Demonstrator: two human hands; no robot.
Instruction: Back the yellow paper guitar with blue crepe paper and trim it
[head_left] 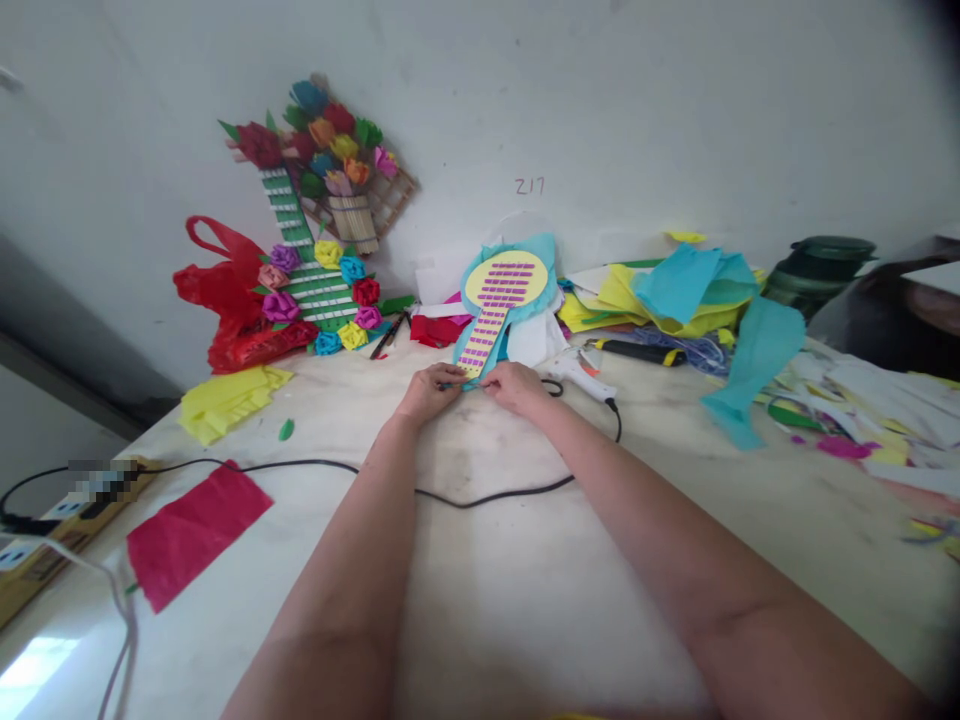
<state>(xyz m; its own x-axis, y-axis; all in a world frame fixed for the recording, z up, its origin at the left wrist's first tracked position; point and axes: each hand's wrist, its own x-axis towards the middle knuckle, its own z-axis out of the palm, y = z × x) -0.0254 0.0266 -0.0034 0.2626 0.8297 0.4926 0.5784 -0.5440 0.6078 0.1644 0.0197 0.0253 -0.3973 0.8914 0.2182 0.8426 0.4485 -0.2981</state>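
Note:
A paper craft piece [495,290] leans against things at the back of the table, tilted up. It has a yellow oval head and a narrow yellow stem with rows of purple strips, edged by blue crepe paper [553,262]. At the stem's lower left corner, my left hand [430,392] pinches the craft piece's edge. My right hand [516,388] pinches the lower right edge, at the blue paper. Both sets of fingertips are partly hidden. Just right of my right hand lies a white hot glue gun [581,375], its black cord [487,498] passing under my forearms.
At left stand a green craft [322,285] with paper roses, a red plastic bag [232,290] and yellow crepe paper [232,400]. Red crepe paper [199,535] lies near a power strip [67,520]. Rightward are blue crepe paper [757,360], paper scraps [900,400] and a dark jar [817,275].

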